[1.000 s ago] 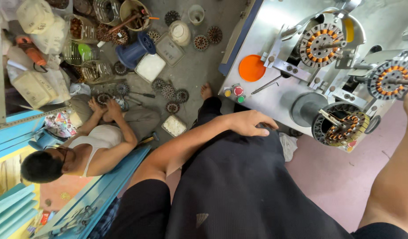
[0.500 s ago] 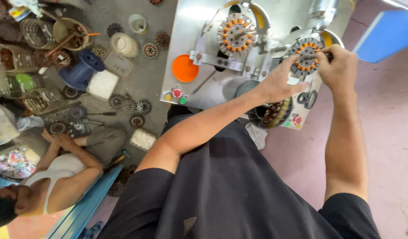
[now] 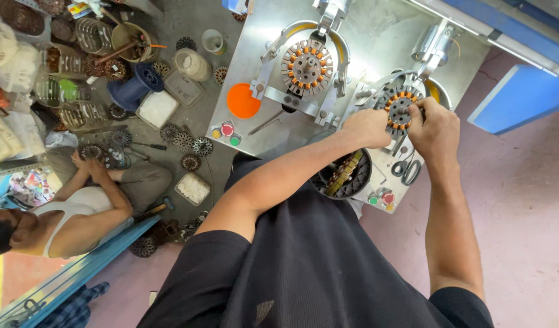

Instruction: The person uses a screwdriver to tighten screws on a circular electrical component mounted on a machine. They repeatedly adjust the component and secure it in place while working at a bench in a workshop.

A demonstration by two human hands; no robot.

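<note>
Both my hands are on a round slotted metal stator (image 3: 399, 106) with orange-tipped windings, mounted on the right side of a grey metal winding machine (image 3: 376, 36). My left hand (image 3: 369, 127) grips its left edge and my right hand (image 3: 435, 130) grips its right edge. A second stator (image 3: 307, 64) with orange windings sits in the machine's left holder, untouched. Below my left forearm a dark round basket (image 3: 346, 176) holds a copper-wound part.
Scissors (image 3: 407, 170) lie on the machine beside coloured push buttons (image 3: 381, 198). An orange disc (image 3: 243, 101) sits on the left panel. Another person (image 3: 79, 206) sits on the floor at left among several stators, wire spools and tubs. A blue panel (image 3: 516, 97) stands at right.
The view has swung from the floor and the seated person to the machine. My hands have come forward from my lap and closed on the right-hand stator.
</note>
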